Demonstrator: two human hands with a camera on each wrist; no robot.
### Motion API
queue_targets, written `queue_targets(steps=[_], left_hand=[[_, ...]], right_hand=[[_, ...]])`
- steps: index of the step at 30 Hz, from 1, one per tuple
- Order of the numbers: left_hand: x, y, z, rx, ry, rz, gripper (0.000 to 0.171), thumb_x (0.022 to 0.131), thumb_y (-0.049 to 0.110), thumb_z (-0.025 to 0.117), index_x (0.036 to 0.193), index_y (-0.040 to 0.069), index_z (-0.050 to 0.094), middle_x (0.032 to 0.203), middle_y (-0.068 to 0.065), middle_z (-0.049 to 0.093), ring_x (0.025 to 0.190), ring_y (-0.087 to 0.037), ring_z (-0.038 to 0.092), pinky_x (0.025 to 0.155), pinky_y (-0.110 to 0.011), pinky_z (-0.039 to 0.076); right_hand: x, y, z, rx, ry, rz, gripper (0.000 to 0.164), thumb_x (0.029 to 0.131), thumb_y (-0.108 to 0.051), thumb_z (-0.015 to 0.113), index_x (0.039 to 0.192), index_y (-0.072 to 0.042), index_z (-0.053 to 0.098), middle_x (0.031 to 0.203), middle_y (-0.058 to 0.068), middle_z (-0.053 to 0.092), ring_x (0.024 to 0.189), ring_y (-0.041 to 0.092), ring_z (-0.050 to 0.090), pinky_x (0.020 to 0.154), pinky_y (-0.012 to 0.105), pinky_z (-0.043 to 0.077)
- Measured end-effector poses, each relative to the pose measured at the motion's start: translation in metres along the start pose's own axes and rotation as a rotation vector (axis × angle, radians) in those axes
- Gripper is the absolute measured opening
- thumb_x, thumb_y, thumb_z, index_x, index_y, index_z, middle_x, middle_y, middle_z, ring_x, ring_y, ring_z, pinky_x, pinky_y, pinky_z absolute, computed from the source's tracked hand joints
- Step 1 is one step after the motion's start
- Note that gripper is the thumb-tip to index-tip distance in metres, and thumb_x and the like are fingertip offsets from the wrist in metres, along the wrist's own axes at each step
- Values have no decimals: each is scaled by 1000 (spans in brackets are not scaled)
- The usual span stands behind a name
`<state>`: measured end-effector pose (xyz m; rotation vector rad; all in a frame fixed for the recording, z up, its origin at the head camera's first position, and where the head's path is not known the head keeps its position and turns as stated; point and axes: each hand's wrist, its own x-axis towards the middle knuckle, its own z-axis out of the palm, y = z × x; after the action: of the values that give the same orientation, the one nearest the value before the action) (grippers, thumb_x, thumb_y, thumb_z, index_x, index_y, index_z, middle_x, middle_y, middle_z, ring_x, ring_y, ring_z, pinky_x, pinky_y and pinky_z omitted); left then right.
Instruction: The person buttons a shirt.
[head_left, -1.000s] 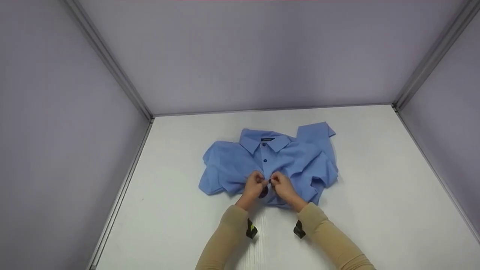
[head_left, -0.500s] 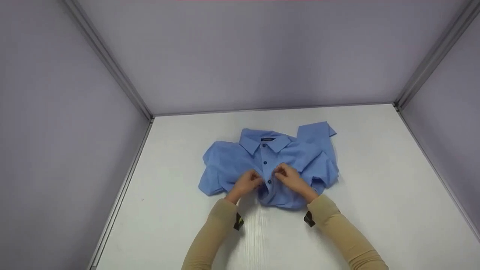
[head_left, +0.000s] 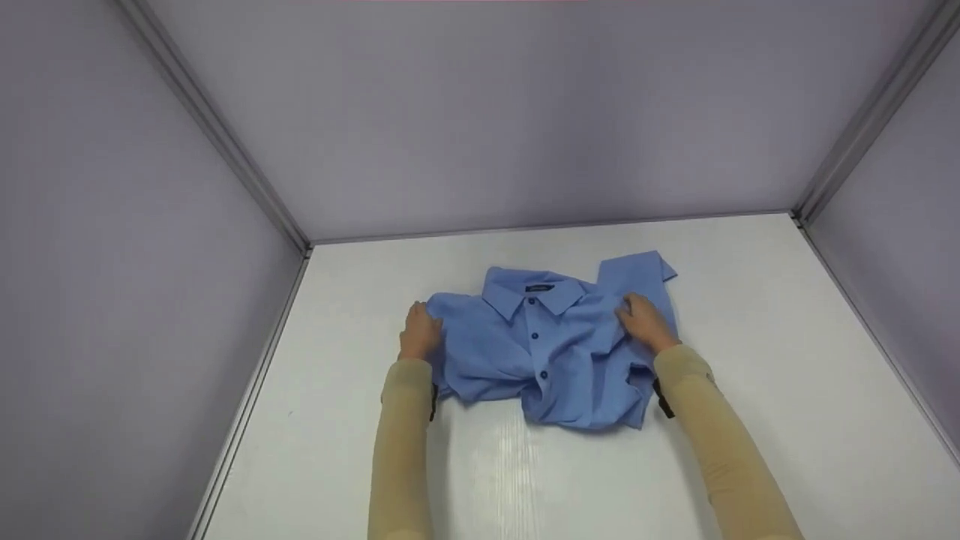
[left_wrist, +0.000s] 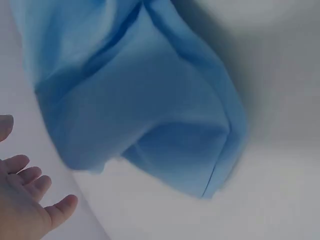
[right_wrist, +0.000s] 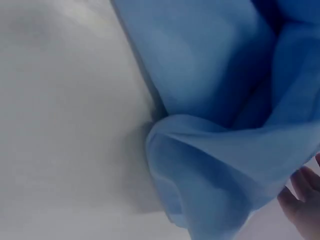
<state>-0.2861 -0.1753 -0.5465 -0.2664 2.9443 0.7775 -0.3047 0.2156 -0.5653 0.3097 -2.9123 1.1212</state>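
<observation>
A blue collared shirt with dark front buttons lies rumpled on the white table, collar away from me. At its left shoulder is my left hand. The left wrist view shows that hand with loosely bent fingers, apart from the cloth, and nothing between thumb and fingers. On the other side my right hand pinches the shirt near the right sleeve. In the right wrist view, cloth runs up to this hand, whose thumb lies out of frame.
The white table surrounds the shirt. Grey walls stand at the back, left and right, with metal frame strips in the corners. A sleeve end reaches out toward the back right.
Both hands have left the button front. The left hand has moved left to the shoulder, and the right hand has moved right and farther away to the right side.
</observation>
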Motion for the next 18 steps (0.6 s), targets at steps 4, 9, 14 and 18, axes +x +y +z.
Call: queue_targets(steps=[4,9,14,18], left_hand=[[2,1,16,-3,-53,-2,55,82,26,37,123,-3,16,126,-18,15,114,-28,13,84,-46,18],[2,3,29,124,44,36,52,77,28,46,119,3,30,120,-14,30,108,-26,28,79,-47,25],[-4,5,35,286,-63,27,55,70,31,55,116,8,37,102,-12,49,91,-29,45,74,-50,28],[-1,3,36,467,-49,141,38,66,29,58,97,8,54,106,-9,44,97,-27,38,71,-49,29]], right_hand=[[-5,2,1,-44,-70,76,51,81,-25,41,111,14,29,108,30,34,100,39,30,82,43,23],[-7,1,0,-60,-146,122,56,74,-26,52,107,15,34,102,29,40,94,38,37,77,42,29],[-11,-5,-2,-231,-222,-24,23,64,-17,61,71,2,52,66,10,48,61,23,43,58,38,34],[-15,-12,-6,-377,-192,-238,13,61,-11,58,57,-9,46,62,0,44,62,19,44,70,46,29]])
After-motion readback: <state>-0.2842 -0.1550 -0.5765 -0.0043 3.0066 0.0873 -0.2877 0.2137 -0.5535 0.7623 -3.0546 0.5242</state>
